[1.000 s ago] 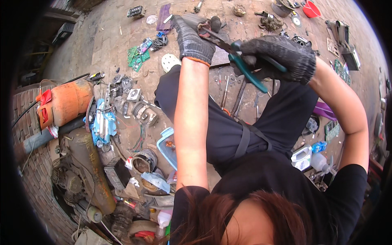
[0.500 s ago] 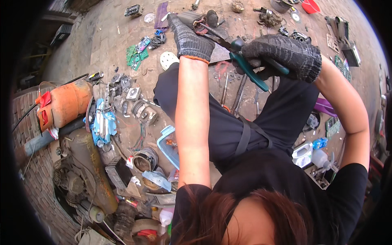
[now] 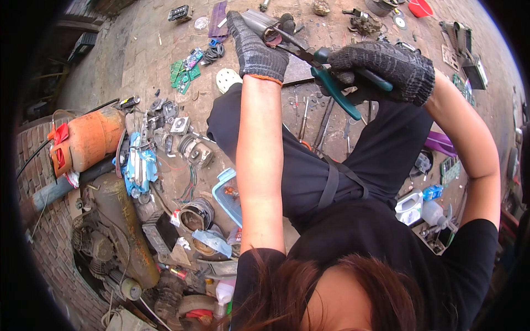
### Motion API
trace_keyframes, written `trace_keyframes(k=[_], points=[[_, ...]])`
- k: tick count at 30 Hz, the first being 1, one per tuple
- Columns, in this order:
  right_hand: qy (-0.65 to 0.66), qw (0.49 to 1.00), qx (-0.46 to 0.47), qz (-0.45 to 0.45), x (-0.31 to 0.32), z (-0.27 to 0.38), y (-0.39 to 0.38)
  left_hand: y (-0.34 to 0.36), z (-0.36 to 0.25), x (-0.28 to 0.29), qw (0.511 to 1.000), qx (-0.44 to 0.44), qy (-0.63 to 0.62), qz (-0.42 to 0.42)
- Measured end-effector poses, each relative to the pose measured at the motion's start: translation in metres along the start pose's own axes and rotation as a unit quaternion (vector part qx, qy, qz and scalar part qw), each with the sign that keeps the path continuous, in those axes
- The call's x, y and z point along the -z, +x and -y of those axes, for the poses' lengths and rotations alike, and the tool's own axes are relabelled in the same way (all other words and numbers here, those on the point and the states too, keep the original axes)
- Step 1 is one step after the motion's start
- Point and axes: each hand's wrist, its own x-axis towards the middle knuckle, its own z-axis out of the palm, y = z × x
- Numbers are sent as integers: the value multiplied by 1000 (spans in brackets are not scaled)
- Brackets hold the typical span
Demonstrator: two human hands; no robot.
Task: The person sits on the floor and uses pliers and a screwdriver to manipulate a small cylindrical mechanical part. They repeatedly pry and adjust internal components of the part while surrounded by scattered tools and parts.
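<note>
The left hand (image 3: 260, 56), in a grey knitted glove with an orange edge, is closed around a tube (image 3: 257, 23) of grey colour, which lies tilted at the top of the view, beyond the knees, its open end facing toward the right hand (image 3: 389, 73). The left fingers are bent around the tube, and a dark tip shows on its right side; how hard they press, I cannot tell. The right hand, gloved in the same way, has its fingers curled over the green handles of the pliers (image 3: 340, 99), though some fingers are hidden. The jaws of the pliers stand a little apart at the open end of the tube; whether they pinch its edge, I cannot tell. Below the pliers' jaws lies a dark plate (image 3: 299, 74), and nearer to the body, between the legs, some long tools (image 3: 305, 118) are on the ground. Left of the left hand there are a pale shoe (image 3: 227, 80), a black cable (image 3: 214, 54), green boards (image 3: 181, 76) and a purple cloth (image 3: 219, 17). An orange tank (image 3: 93, 140) lies well apart, at the far left.
</note>
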Motion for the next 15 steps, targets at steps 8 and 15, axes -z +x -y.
trace_keyframes(k=[8, 15], points=[[-64, 998, -2, 22, 2, 1, 9, -3, 4, 4, 998, 2, 40, 48], [-236, 969, 73, 22, -18, -27, 32, 12, 4, 9, 996, -11, 67, -52]])
